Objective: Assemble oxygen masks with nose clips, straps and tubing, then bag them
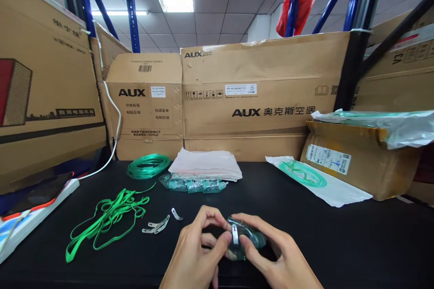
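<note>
Near the table's front edge, my left hand (204,246) and my right hand (269,246) grip a clear green oxygen mask (254,236) from both sides. A small silver metal nose clip (235,235) lies against the mask's surface, between my two thumbs. My left fingers pinch the mask's left side; my right thumb presses near the clip while the fingers wrap the right side. Left of my left hand lie several loose nose clips (159,226). Farther left is a tangled heap of green elastic straps (115,212).
Behind the hands sit more green masks (196,186) beside a stack of white bags (205,165). A coil of green tubing (148,165) is to their left. On the right are a bagged tube (303,174) and a carton (359,158). A phone (40,192) rests at left.
</note>
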`<state>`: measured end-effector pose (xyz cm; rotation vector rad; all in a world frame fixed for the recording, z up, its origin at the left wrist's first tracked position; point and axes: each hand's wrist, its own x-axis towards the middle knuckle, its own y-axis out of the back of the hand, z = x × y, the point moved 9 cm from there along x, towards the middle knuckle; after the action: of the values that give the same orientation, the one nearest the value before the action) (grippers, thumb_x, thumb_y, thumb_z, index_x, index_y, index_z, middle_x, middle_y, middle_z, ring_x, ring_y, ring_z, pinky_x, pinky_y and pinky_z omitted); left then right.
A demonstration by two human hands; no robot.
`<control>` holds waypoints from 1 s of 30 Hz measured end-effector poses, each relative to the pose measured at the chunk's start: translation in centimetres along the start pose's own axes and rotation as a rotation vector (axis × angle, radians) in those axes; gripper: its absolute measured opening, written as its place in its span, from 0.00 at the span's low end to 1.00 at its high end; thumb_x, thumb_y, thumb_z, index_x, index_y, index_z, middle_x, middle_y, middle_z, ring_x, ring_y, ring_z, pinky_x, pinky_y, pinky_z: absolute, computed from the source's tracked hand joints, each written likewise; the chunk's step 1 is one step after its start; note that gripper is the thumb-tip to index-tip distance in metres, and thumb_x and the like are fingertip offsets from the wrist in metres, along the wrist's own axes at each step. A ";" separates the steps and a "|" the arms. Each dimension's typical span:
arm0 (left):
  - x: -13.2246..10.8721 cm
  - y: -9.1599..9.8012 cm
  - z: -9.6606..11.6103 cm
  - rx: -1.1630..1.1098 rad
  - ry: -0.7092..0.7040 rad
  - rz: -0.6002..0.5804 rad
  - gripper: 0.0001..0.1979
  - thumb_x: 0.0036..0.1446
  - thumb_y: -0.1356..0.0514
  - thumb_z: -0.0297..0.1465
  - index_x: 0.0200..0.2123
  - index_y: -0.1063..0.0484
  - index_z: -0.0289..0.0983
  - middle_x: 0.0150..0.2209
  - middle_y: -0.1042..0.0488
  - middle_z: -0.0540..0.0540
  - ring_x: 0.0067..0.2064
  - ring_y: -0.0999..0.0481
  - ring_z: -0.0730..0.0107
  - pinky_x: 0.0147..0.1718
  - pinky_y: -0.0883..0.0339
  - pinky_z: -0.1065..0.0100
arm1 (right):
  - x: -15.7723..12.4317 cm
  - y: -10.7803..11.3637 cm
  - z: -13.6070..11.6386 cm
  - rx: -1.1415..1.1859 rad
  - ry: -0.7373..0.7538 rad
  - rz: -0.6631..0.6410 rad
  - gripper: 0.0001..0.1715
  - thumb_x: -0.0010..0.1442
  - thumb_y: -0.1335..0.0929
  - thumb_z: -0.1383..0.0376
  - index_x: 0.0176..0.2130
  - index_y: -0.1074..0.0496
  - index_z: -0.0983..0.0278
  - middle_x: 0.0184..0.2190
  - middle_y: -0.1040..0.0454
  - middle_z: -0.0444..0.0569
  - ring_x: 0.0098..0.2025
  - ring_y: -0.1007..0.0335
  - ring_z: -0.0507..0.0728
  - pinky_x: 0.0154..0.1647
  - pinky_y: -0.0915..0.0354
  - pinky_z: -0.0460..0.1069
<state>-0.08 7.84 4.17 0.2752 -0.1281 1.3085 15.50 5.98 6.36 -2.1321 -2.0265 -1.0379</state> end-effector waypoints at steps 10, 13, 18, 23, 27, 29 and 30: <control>-0.6 -0.5 1.2 0.177 -0.174 -0.026 0.09 0.61 0.36 0.35 0.36 0.16 0.38 0.52 0.27 0.43 0.20 0.26 0.89 0.13 0.36 0.87 | -0.3 0.4 -0.2 -0.059 0.089 0.025 0.15 0.64 0.28 0.61 0.50 0.16 0.55 0.47 0.13 0.49 0.49 0.16 0.60 0.51 0.24 0.45; -0.5 0.0 1.1 0.186 -0.183 0.001 0.12 0.65 0.39 0.38 0.37 0.17 0.38 0.47 0.27 0.45 0.17 0.35 0.92 0.12 0.44 0.85 | -0.5 -0.2 -1.4 -0.126 0.203 -0.010 0.16 0.66 0.29 0.64 0.51 0.17 0.56 0.48 0.14 0.49 0.48 0.16 0.59 0.51 0.24 0.45; -0.6 0.2 1.9 0.232 -0.244 0.005 0.11 0.67 0.40 0.38 0.38 0.19 0.40 0.42 0.28 0.46 0.27 0.30 0.79 0.17 0.44 0.81 | -1.0 -0.6 -1.8 -0.199 0.279 -0.025 0.18 0.68 0.30 0.66 0.55 0.20 0.58 0.48 0.15 0.51 0.47 0.17 0.58 0.50 0.24 0.46; -1.1 1.4 3.4 0.519 -0.354 0.013 0.11 0.70 0.43 0.34 0.38 0.20 0.42 0.50 0.27 0.45 0.37 0.23 0.71 0.33 0.28 0.72 | -0.9 -0.1 -0.9 -0.263 0.257 0.024 0.19 0.70 0.32 0.64 0.59 0.23 0.55 0.54 0.20 0.51 0.54 0.21 0.59 0.55 0.25 0.49; -1.5 3.6 3.6 0.879 -0.422 0.033 0.08 0.68 0.41 0.29 0.38 0.21 0.43 0.47 0.26 0.46 0.47 0.22 0.59 0.49 0.27 0.59 | -0.4 0.4 0.5 -0.344 0.189 0.031 0.19 0.67 0.30 0.61 0.57 0.23 0.54 0.56 0.21 0.51 0.57 0.22 0.62 0.59 0.26 0.54; -1.6 5.2 3.0 1.001 -0.412 0.037 0.09 0.68 0.41 0.29 0.37 0.22 0.43 0.45 0.25 0.47 0.45 0.22 0.59 0.49 0.26 0.56 | 0.0 0.8 1.2 -0.376 0.159 0.032 0.19 0.65 0.29 0.61 0.56 0.24 0.56 0.55 0.20 0.52 0.56 0.21 0.64 0.59 0.26 0.57; -1.7 6.0 2.8 1.042 -0.413 0.044 0.09 0.68 0.42 0.29 0.37 0.22 0.43 0.44 0.25 0.47 0.44 0.22 0.59 0.49 0.26 0.56 | 0.3 1.1 1.5 -0.396 0.150 0.029 0.19 0.65 0.28 0.61 0.55 0.24 0.57 0.55 0.20 0.52 0.56 0.21 0.65 0.59 0.26 0.59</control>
<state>-6.16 6.92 7.18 1.4332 0.2183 1.2510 17.09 6.75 5.79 -2.1554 -1.8393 -1.6563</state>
